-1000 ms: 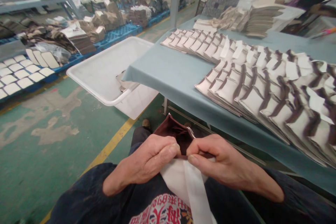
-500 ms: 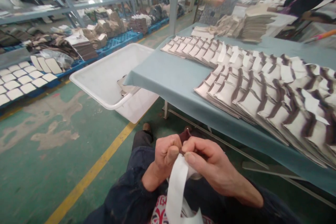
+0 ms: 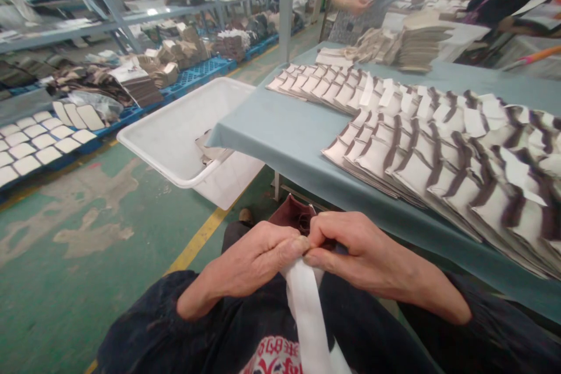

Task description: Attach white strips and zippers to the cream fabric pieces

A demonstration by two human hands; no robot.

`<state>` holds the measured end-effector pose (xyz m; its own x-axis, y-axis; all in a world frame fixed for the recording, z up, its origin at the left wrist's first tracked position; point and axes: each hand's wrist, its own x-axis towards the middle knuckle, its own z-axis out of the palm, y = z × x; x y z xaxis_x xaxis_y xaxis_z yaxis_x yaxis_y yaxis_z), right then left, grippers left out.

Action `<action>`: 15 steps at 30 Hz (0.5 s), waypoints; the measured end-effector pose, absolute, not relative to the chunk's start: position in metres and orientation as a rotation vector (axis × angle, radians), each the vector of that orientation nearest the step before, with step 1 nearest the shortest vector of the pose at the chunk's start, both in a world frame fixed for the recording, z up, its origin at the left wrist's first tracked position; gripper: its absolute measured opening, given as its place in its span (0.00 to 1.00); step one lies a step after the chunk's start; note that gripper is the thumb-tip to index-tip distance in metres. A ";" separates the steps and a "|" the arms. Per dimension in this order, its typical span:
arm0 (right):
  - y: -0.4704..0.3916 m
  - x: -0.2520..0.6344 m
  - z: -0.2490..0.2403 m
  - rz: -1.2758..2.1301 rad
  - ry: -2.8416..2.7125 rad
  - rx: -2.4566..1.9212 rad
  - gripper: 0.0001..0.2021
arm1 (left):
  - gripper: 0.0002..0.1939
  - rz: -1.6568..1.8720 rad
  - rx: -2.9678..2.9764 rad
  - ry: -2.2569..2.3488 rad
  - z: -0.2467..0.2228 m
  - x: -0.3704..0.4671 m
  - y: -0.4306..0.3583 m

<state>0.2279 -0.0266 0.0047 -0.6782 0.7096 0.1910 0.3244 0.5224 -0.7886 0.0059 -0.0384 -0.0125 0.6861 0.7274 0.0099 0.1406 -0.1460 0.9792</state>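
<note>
My left hand (image 3: 267, 254) and my right hand (image 3: 346, 245) meet over my lap, thumbs and forefingers pinched together. Between them is the upper end of a white strip (image 3: 309, 315), which looks like cloth or tape and hangs down over my dark apron with red lettering. Just beyond my fingers, a maroon piece (image 3: 287, 213) sticks up, its inside partly showing, and it seems to be joined to the strip. My fingers cover the exact spot where they pinch.
To the right stands a table with a blue-green cover (image 3: 263, 123), bearing overlapping rows of cream pieces with brown edges (image 3: 416, 152). A white plastic tub (image 3: 153, 152) sits on the floor by its corner. Across the table, a person's hand (image 3: 359, 4) holds a flat piece.
My left hand has turned flatter, its forearm swinging out to the left. More of the maroon piece shows beyond my fingers, and the white strip hangs straighter. Both hands keep their pinch.
</note>
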 end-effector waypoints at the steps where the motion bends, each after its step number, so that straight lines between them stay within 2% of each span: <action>1: -0.025 0.229 0.004 1.011 -2.265 -0.837 0.12 | 0.31 0.574 1.627 0.709 -0.012 0.007 -0.038; 6: -0.019 0.232 -0.002 1.216 -2.218 -0.764 0.09 | 0.34 0.638 1.448 0.757 -0.024 0.010 -0.041; 8: -0.020 0.232 -0.001 1.253 -2.225 -0.750 0.07 | 0.32 0.642 1.476 0.782 -0.027 0.007 -0.042; 12: -0.035 0.228 0.008 1.001 -2.321 -0.716 0.09 | 0.21 0.641 1.757 0.783 -0.017 0.002 -0.054; 15: -0.048 0.227 0.009 0.805 -2.346 -0.647 0.15 | 0.20 0.744 2.104 0.853 -0.007 0.006 -0.074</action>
